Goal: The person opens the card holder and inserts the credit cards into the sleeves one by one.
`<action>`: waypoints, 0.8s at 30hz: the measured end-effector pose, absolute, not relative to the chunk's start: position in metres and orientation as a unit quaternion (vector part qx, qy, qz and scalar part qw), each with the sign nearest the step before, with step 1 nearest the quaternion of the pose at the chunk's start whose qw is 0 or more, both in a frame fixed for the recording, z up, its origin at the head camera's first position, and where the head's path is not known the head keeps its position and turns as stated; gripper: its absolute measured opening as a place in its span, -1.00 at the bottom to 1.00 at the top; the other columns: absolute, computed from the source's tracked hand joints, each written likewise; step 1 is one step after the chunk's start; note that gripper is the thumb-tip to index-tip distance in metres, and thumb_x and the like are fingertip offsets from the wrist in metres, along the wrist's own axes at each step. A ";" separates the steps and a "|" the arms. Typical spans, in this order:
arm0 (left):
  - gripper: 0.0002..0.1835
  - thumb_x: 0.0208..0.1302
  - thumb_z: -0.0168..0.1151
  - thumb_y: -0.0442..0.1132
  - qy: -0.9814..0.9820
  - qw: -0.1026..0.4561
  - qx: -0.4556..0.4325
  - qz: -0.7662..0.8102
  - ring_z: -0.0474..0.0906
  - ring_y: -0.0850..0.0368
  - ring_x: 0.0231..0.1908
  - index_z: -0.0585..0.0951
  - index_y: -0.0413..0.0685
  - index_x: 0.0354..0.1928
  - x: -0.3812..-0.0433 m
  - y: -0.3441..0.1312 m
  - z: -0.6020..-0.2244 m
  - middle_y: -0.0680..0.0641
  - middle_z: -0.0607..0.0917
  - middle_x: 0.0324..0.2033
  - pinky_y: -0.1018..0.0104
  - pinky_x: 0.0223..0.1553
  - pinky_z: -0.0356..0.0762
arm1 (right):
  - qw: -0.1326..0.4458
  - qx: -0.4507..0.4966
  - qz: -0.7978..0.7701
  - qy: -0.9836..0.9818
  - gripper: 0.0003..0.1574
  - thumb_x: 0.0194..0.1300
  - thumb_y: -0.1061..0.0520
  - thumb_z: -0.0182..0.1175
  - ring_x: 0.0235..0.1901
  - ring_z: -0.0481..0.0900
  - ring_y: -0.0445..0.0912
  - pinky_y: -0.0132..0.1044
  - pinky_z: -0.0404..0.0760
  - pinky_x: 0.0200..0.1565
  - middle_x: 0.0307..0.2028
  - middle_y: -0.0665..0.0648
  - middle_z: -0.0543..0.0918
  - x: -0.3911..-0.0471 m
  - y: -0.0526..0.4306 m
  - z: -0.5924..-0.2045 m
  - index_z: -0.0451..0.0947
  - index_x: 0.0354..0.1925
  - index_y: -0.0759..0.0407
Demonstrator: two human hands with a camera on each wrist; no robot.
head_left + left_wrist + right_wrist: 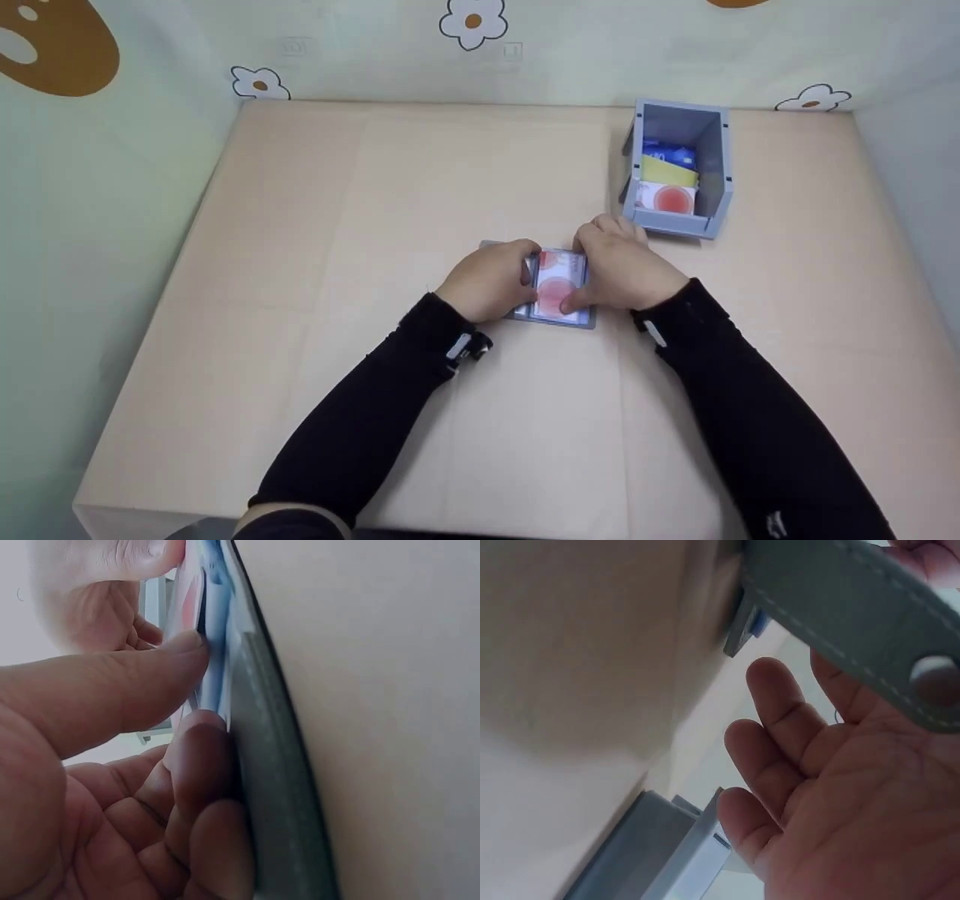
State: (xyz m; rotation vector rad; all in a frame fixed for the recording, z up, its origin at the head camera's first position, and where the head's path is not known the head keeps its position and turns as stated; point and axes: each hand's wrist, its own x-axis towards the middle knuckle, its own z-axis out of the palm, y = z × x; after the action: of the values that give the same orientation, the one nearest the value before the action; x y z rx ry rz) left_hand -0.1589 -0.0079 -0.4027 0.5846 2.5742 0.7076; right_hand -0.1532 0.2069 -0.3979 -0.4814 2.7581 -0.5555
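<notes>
The left hand [486,283] curls in, thumb and fingers pinching the card holder [574,324] mid-spread; the right hand [624,262] grips its right side, thumb over a red-and-white card [555,289], outer fingers loosely bent. The holder lies on the table [450,180], near a grey bin [716,161].

Head view softly lit, left wrist view washed-out upper left, right wrist's tabletop [577,667] dim, blurred

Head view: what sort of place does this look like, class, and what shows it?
Probably a small indoor workstation: a beige-covered table fills much of the view, a pale wall printed with flowers stands right behind it, and a grey bin on the table holds flat items.
</notes>
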 end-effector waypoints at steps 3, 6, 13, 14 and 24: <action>-0.35 0.33 0.44 -0.15 0.923 0.206 0.204 0.252 0.63 0.05 0.00 0.49 -0.04 0.44 -0.159 -0.007 -0.402 -0.08 0.74 0.12 0.10 0.15 0.60 | 0.140 -0.148 -0.207 0.957 -0.21 -0.02 -0.20 0.67 0.10 0.32 0.17 0.10 0.20 0.19 -0.07 0.22 0.48 -0.155 0.207 -0.397 0.49 -0.11 0.24; -0.34 0.35 0.44 -0.13 0.924 0.206 0.200 0.253 0.63 0.07 -0.05 0.48 -0.05 0.45 -0.159 -0.007 -0.402 -0.07 0.75 0.03 0.12 0.09 0.61 | 0.138 -0.124 -0.240 0.953 -0.36 0.16 -0.25 0.56 0.01 0.39 0.12 0.13 0.18 0.21 -0.19 0.17 0.54 -0.157 0.207 -0.395 0.53 -0.24 0.21; -0.45 0.60 0.12 0.05 0.919 0.203 0.178 0.287 0.64 0.05 0.13 0.50 -0.08 0.45 -0.161 -0.011 -0.398 -0.09 0.74 0.11 0.08 0.29 0.55 | 0.126 -0.117 -0.319 0.932 -0.44 0.62 -0.19 0.09 -0.40 0.44 -0.01 -0.05 0.43 -0.12 -0.54 0.02 0.41 -0.160 0.206 -0.389 0.62 -0.36 0.20; -0.44 0.62 0.06 0.10 0.914 0.208 0.170 0.303 0.65 0.05 0.13 0.51 -0.08 0.44 -0.162 -0.011 -0.396 -0.09 0.75 0.10 0.08 0.31 0.54 | 0.127 -0.121 -0.328 0.928 -0.45 0.64 -0.16 0.05 -0.39 0.46 -0.03 -0.11 0.44 -0.19 -0.52 0.02 0.45 -0.159 0.206 -0.389 0.65 -0.32 0.21; -0.29 0.52 0.14 0.26 0.888 0.238 0.145 0.367 0.75 0.14 -0.21 0.51 -0.13 0.43 -0.164 -0.019 -0.388 -0.02 0.81 -0.20 0.13 0.10 0.61 | 0.132 -0.186 -0.373 0.899 -0.68 0.61 0.16 0.09 0.02 0.63 -0.01 -0.01 0.58 0.19 0.02 0.14 0.80 -0.156 0.202 -0.388 0.77 0.04 0.15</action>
State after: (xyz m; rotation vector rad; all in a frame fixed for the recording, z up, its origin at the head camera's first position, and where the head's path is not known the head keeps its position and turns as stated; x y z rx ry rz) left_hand -0.1639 -0.0191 -0.3885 0.3960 2.4314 1.0055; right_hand -0.1556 0.2020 -0.3875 -0.5386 2.6095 -1.0822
